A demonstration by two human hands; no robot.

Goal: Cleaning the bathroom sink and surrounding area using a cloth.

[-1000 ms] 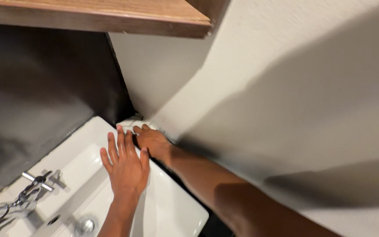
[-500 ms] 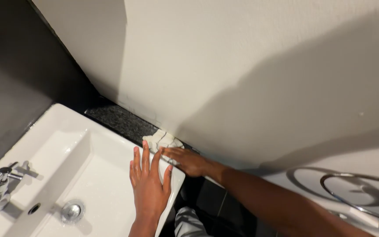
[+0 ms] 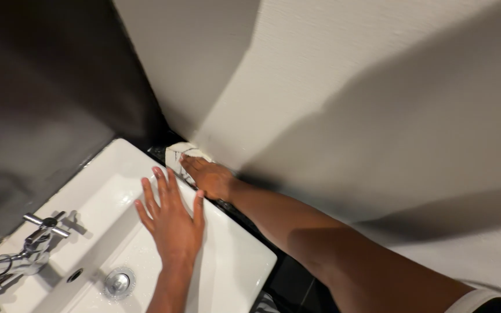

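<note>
While the left hand (image 3: 172,217) rests flat, fingers spread, on the white sink (image 3: 233,266), the right hand (image 3: 210,177), at one o'clock, presses a white cloth (image 3: 178,153) against the wall corner.

I see warm, uneven light here. The pale wall (image 3: 343,87) is brightest at upper centre, while broad soft shadows cross it on the right and low down. The left side falls off into murky dark. The white sink (image 3: 88,197) gleams with small wet highlights, and the tap (image 3: 27,255) shows hard glints. My right arm (image 3: 343,255) is heavily shaded. Edges look slightly soft.
</note>
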